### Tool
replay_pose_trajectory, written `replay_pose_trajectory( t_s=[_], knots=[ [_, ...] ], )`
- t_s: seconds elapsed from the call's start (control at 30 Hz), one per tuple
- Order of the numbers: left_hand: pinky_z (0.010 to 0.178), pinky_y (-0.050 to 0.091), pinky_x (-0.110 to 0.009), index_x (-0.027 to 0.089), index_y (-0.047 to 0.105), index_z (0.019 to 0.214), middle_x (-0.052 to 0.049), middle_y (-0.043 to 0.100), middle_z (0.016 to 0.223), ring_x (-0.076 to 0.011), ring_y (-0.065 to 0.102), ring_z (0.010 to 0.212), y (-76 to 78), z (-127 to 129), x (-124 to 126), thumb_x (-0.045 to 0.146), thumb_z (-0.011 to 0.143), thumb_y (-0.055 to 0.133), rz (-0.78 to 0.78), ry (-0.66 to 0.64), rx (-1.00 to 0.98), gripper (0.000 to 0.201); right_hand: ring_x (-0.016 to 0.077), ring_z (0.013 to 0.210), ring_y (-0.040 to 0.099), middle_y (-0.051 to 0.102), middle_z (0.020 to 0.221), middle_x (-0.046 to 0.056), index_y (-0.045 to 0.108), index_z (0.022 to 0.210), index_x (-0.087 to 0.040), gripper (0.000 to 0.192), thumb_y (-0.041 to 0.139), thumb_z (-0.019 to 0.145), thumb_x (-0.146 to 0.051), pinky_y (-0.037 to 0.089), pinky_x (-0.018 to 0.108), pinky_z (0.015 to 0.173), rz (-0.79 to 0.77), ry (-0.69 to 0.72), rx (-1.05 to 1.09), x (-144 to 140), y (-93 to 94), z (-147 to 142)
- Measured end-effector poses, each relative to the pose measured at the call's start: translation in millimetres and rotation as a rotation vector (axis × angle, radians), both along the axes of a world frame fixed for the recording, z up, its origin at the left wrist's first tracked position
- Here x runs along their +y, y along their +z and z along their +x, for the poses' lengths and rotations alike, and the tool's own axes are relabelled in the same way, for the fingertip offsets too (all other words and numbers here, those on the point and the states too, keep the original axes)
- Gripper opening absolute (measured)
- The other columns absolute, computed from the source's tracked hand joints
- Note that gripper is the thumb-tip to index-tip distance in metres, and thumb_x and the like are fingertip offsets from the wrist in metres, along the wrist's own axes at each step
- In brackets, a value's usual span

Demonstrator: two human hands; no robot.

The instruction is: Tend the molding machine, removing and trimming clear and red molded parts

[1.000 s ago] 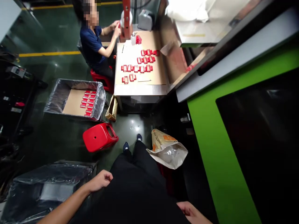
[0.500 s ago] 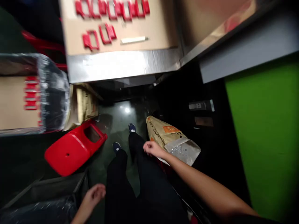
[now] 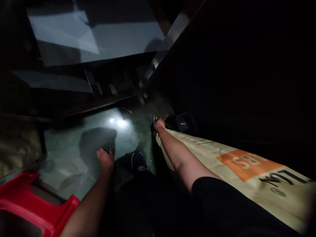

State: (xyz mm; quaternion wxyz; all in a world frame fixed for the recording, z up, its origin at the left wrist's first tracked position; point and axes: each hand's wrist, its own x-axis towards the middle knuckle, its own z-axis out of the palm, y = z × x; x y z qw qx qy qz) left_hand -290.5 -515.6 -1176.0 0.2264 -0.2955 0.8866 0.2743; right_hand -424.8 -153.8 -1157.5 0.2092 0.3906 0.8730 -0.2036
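Note:
I am bent low under a table, in dim light. My right hand [image 3: 159, 124] stretches forward to the far end of a tan paper sack [image 3: 229, 164] with an orange label, which lies along my right arm. Its fingers look curled at the sack's end, but the dark hides what they hold. My left hand [image 3: 106, 158] reaches down with its fingers apart, just above the green floor [image 3: 74, 148], next to my dark blue shoe [image 3: 138, 161]. It holds nothing.
A red plastic stool [image 3: 37, 207] lies at the lower left. The table's underside [image 3: 93, 39] and its frame [image 3: 106, 95] hang overhead. A dark machine wall [image 3: 247, 65] fills the right. A tan sack [image 3: 17, 144] stands at the left edge.
The view has dropped from above the table to beneath it. My right hand has stretched forward along the sack to its far end, and my left hand has gone down toward the floor.

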Motion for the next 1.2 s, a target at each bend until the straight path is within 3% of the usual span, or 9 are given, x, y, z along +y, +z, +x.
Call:
replay_pose_trajectory(
  t_s=[0.13, 0.37, 0.5, 0.67, 0.77, 0.87, 0.97, 1.07, 1.2],
  knots=[
    [0.113, 0.034, -0.049, 0.012, 0.054, 0.126, -0.020, 0.053, 0.130, -0.0372, 0.044, 0.133, -3.6, 9.7, 20.5, 0.029, 0.096, 0.057, -0.009, 0.036, 0.040, 0.035, 0.0295, 0.123, 0.059, 0.059, 0.136, 0.013, 0.063, 0.128, -0.016, 0.033, 0.067, 0.102, -0.034, 0.052, 0.053, 0.105, 0.079, -0.114, 0.057, 3.1, -21.0, 2.0],
    [0.083, 0.044, -0.032, 0.018, 0.057, 0.087, -0.003, 0.057, 0.076, -0.0225, 0.060, 0.080, 20.8, -23.3, 21.2, 0.012, 0.085, 0.061, 0.359, 0.190, 0.039, 0.008, 0.0237, 0.102, 0.067, 0.067, 0.117, 0.009, 0.066, 0.117, -0.014, 0.026, 0.066, 0.102, -0.035, 0.060, 0.043, 0.090, -0.169, -0.148, 0.117, -8.5, 16.1, -30.7],
    [0.073, 0.049, -0.025, 0.017, 0.060, 0.110, -0.005, 0.063, 0.090, -0.0162, 0.062, 0.076, 32.9, -86.4, 45.7, 0.025, 0.093, 0.053, 0.674, 0.413, 0.116, 0.020, 0.0188, 0.089, 0.071, 0.072, 0.104, 0.007, 0.070, 0.112, -0.012, 0.025, 0.065, 0.103, -0.035, 0.061, 0.031, 0.077, -0.482, 0.045, 0.158, -81.7, 32.9, -41.7],
    [0.065, 0.054, -0.024, 0.018, 0.061, 0.121, -0.010, 0.069, 0.107, -0.0164, 0.068, 0.077, 53.1, -153.3, 71.1, 0.050, 0.095, 0.058, 1.052, 0.521, 0.182, 0.041, 0.0169, 0.057, 0.067, 0.072, 0.067, 0.004, 0.076, 0.078, -0.014, 0.035, 0.080, 0.086, -0.048, 0.054, 0.023, 0.052, -0.840, 0.323, 0.003, -165.6, 50.1, -24.0],
    [0.063, 0.052, -0.018, 0.017, 0.061, 0.115, -0.007, 0.069, 0.096, -0.0126, 0.068, 0.075, 62.3, -160.6, 53.0, 0.031, 0.092, 0.067, 1.062, 0.602, 0.189, 0.028, 0.0213, 0.064, 0.069, 0.073, 0.070, 0.007, 0.076, 0.077, -0.014, 0.036, 0.087, 0.078, -0.048, 0.057, 0.027, 0.059, -0.773, 0.349, -0.028, -145.2, 52.4, -50.1],
    [0.057, 0.050, -0.015, 0.015, 0.061, 0.114, -0.004, 0.067, 0.088, -0.0083, 0.063, 0.063, 67.9, -147.3, 15.4, 0.020, 0.094, 0.064, 0.980, 0.642, 0.127, 0.021, 0.0284, 0.104, 0.069, 0.075, 0.109, 0.016, 0.075, 0.107, -0.012, 0.041, 0.071, 0.092, -0.051, 0.057, 0.036, 0.089, -0.513, 0.260, 0.064, -93.1, 46.4, -94.3],
    [0.045, 0.044, -0.015, 0.011, 0.064, 0.110, -0.005, 0.066, 0.079, -0.0081, 0.057, 0.050, 75.3, -128.2, -19.3, 0.015, 0.091, 0.067, 0.904, 0.610, -0.032, 0.020, 0.0346, 0.142, 0.042, 0.044, 0.152, 0.029, 0.056, 0.138, 0.000, 0.061, 0.054, 0.102, -0.050, 0.035, 0.047, 0.117, -0.255, 0.167, 0.139, -72.4, 33.2, -120.9],
    [0.042, 0.041, -0.014, 0.011, 0.063, 0.109, -0.005, 0.065, 0.079, -0.0073, 0.054, 0.048, 88.4, -116.5, -38.8, 0.015, 0.091, 0.066, 0.859, 0.585, -0.121, 0.019, 0.0406, 0.152, 0.020, 0.021, 0.162, 0.034, 0.041, 0.148, 0.006, 0.072, 0.051, 0.104, -0.049, 0.017, 0.054, 0.123, -0.148, 0.196, 0.178, -110.3, 15.4, -118.6],
    [0.046, 0.043, -0.014, 0.013, 0.061, 0.115, -0.004, 0.064, 0.082, -0.0066, 0.055, 0.053, 115.3, -112.4, -50.5, 0.021, 0.095, 0.063, 0.856, 0.537, -0.085, 0.022, 0.0307, 0.147, 0.033, 0.044, 0.157, 0.018, 0.062, 0.136, -0.012, 0.035, 0.056, 0.103, -0.025, 0.027, 0.040, 0.122, -0.230, 0.450, 0.211, -182.1, -1.4, -93.7]
  ],
)
